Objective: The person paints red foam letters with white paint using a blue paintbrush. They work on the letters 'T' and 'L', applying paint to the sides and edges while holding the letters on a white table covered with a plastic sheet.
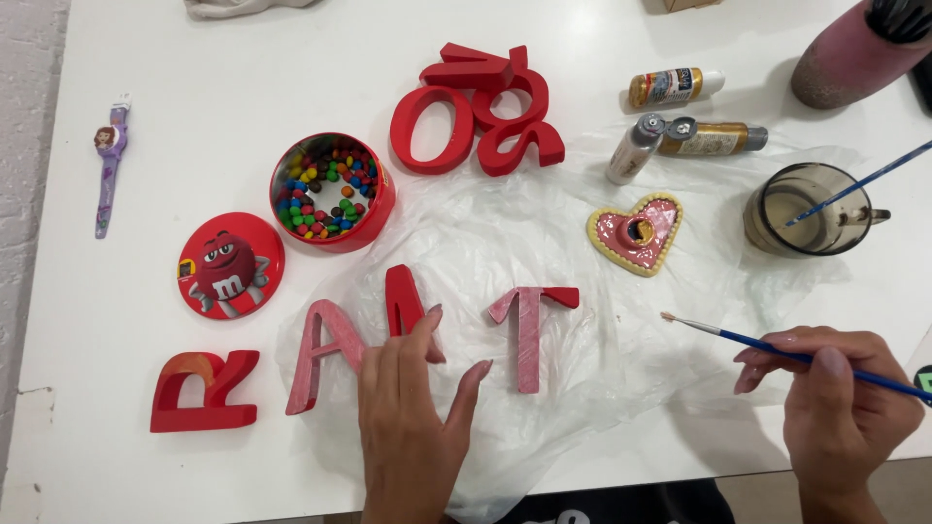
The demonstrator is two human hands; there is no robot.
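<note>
My left hand (413, 408) rests on the plastic sheet (505, 243), fingers spread, its fingertips touching a red wooden letter (406, 299) standing between two pink-painted letters, one shaped like a peak (320, 354) and one like a cross-bar post (530, 325). My right hand (840, 398) grips a thin blue paintbrush (738, 337) whose pale tip points left above the sheet. A further red letter (202, 388) lies at the left on the white table (146, 291).
A red tin of coloured candies (330, 189) and its lid (231, 264) sit at left. Stacked red letters (481, 112), paint tubes (680, 136), a heart-shaped dish (636, 231), a brown cup with a brush (811, 209), a pink bottle (849, 58) and a purple watch (110, 160) lie around.
</note>
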